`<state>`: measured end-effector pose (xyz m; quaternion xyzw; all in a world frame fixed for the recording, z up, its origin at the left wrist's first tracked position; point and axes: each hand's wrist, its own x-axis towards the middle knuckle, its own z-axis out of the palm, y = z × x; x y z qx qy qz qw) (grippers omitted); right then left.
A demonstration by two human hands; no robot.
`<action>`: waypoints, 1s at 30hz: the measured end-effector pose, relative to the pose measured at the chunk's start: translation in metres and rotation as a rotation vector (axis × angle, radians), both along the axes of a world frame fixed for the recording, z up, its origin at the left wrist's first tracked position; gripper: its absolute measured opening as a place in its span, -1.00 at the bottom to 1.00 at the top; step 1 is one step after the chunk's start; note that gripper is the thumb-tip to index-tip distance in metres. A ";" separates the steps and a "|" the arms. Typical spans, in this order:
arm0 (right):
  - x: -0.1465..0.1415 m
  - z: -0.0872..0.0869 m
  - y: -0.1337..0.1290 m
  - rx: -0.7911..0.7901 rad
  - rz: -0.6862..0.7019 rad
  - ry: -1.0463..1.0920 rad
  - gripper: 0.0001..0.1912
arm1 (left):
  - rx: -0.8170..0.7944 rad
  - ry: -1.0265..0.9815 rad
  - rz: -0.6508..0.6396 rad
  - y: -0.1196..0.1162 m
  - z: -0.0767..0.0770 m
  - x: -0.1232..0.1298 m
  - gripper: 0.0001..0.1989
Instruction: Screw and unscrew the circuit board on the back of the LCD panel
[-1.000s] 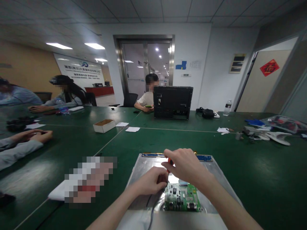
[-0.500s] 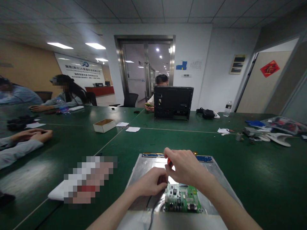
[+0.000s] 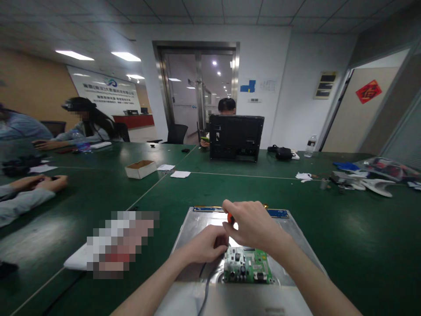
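A flat silvery metal panel [image 3: 286,237] lies on the green table in front of me, with a green circuit board [image 3: 253,265] on it and a narrow blue board strip [image 3: 278,213] along its far edge. My right hand [image 3: 251,221] is closed around a small orange-red handle [image 3: 230,218], just beyond the circuit board. Beside it, my left hand [image 3: 210,243] is closed at the board's far left corner; what its fingertips pinch is too small and hidden to name. A dark cable [image 3: 206,289] runs toward me from beneath the left hand.
To the left lies a blurred white object [image 3: 77,259]. Farther off are an open box [image 3: 141,169], a black monitor casing [image 3: 236,138], a bottle [image 3: 310,146] and loose parts [image 3: 378,186] at right. Another person's hands [image 3: 49,182] rest at left.
The camera view has shifted slightly, so the scene sits a little higher and to the left. Both hands keep nearly the same places over the panel.
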<state>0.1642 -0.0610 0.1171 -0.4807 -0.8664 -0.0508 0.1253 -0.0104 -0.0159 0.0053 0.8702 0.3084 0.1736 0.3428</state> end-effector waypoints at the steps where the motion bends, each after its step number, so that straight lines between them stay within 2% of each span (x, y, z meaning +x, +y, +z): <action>1: 0.000 0.000 0.000 0.003 -0.014 -0.016 -0.86 | 0.004 0.006 0.005 0.000 0.000 0.000 -0.93; 15: -0.001 0.000 0.002 -0.004 -0.039 -0.026 -0.91 | 0.028 0.049 0.035 -0.003 0.007 0.001 -0.94; 19: -0.001 0.000 0.001 -0.004 -0.004 0.007 -0.84 | 0.070 0.050 0.010 -0.004 0.006 0.001 -0.94; 26: 0.000 -0.002 0.002 0.018 -0.005 -0.007 -0.90 | 0.156 0.103 0.041 -0.003 0.001 0.000 -0.98; 30: 0.000 0.001 0.000 -0.011 0.030 0.022 -0.78 | 0.144 0.084 0.018 -0.003 0.001 0.000 -0.99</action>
